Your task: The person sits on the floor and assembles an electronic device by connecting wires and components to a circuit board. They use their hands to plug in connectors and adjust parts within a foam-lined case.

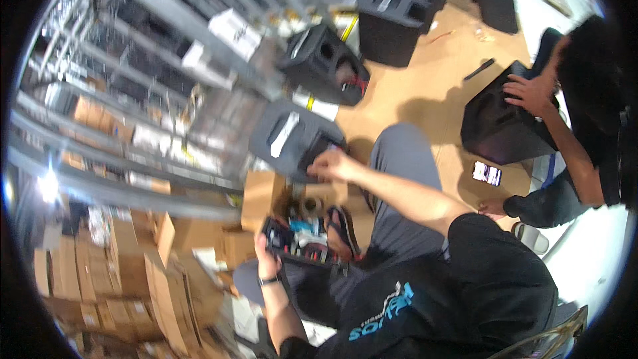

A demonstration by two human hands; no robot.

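My left hand (267, 259), with a dark band at the wrist, is closed on the edge of a black tool tray (282, 247) resting by my leg. Small mixed items, some red and some blue, lie in or beside it. My right hand (331, 165) reaches over a dark grey speaker cabinet (269, 126) that has a white strip in its handle slot. Its fingers are bent together at a dark opening in the cabinet's near side. Whatever they pinch is too small and blurred to make out.
More speaker cabinets (392, 26) stand along the cardboard-covered floor (425, 80). At the right, another person's hand (531, 93) rests on a black cabinet (495, 126); a lit phone (487, 173) lies nearby. Metal racking (159, 6) and cardboard boxes (166, 299) fill the left.
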